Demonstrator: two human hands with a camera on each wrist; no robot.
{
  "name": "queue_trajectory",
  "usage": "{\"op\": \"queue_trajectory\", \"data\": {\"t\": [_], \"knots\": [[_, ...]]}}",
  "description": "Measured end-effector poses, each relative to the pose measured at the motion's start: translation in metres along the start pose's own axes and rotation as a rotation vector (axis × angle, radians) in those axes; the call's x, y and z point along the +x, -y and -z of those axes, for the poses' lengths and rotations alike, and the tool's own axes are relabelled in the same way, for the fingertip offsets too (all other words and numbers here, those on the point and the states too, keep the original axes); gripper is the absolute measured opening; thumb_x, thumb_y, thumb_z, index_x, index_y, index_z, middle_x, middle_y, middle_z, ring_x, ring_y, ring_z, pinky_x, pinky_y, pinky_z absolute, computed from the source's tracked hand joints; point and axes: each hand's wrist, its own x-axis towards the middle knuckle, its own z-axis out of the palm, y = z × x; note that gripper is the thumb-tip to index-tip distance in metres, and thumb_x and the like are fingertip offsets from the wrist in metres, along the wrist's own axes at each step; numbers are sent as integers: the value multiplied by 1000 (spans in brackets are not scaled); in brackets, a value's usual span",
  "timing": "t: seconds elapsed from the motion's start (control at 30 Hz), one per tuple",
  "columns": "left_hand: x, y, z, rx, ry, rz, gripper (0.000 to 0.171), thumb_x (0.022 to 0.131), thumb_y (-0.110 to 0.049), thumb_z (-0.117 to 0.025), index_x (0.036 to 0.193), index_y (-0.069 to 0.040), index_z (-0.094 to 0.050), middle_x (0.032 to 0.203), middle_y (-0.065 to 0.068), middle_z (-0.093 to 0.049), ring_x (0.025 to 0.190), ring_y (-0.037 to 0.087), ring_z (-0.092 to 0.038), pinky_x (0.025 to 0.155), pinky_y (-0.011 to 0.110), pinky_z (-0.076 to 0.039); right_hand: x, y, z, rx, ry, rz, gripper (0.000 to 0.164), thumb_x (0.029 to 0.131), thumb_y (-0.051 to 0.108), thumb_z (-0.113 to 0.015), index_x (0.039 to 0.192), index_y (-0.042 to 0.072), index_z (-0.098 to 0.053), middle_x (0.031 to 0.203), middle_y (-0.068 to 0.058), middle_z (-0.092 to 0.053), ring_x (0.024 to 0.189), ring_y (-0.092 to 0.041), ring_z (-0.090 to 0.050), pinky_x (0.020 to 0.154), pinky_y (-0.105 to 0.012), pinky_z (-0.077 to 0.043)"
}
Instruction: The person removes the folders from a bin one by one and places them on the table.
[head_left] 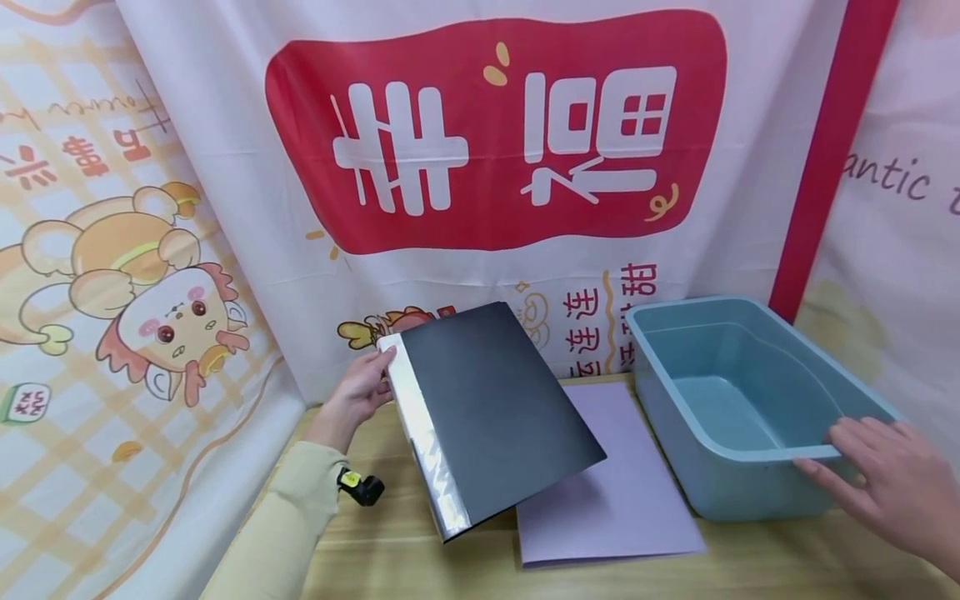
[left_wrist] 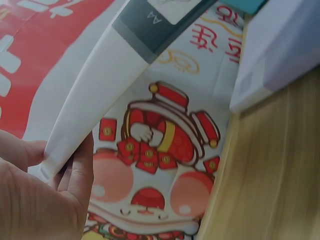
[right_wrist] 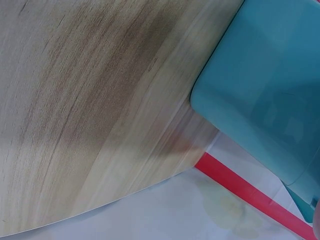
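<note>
My left hand [head_left: 363,387] pinches a black A4 file folder [head_left: 498,408] at the far end of its whitish spine. The folder is tilted, its right part overlapping a purple folder [head_left: 615,500] that lies on the table. In the left wrist view, thumb and fingers of the left hand [left_wrist: 50,190] clasp the spine [left_wrist: 95,82], and an A4 mark shows farther up. To the right stands a blue-green plastic bin [head_left: 675,433]. My right hand [head_left: 892,483] grips its near right rim, fingers over the edge and thumb outside. Inside the bin I see only bare plastic.
The wood-grain table [head_left: 367,550] is backed by a white cloth with a red printed panel [head_left: 495,133]. Another printed cloth [head_left: 112,275] hangs on the left. A small black camera [head_left: 362,487] is strapped to the left wrist.
</note>
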Motion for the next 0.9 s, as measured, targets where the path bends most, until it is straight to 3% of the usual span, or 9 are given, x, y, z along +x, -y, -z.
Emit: {"op": "queue_trajectory", "data": {"t": [0.2,0.5,0.9], "knots": [[1,4,19,20,28,9,38,110,-27,-48,135,1,-48,90,0,-71,78,14,-72,73,29,-61,2,0,2,2,-5,2,48,78,53,-81,71,26,-42,67,12,-40,63,-11,-40,56,-34,-39],[1,18,40,57,2,42,35,110,-27,-47,130,2,-50,86,0,-70,74,15,-72,69,29,-62,1,2,2,-3,-5,-3,48,77,52,-83,71,26,-42,68,12,-41,64,-11,-41,57,-33,-38],[-2,49,72,78,-26,81,28,110,-26,-49,122,-1,-54,86,0,-68,74,16,-71,70,30,-61,0,2,1,-6,-17,11,49,76,53,-82,72,25,-42,68,11,-37,64,-10,-37,58,-33,-35]]}}
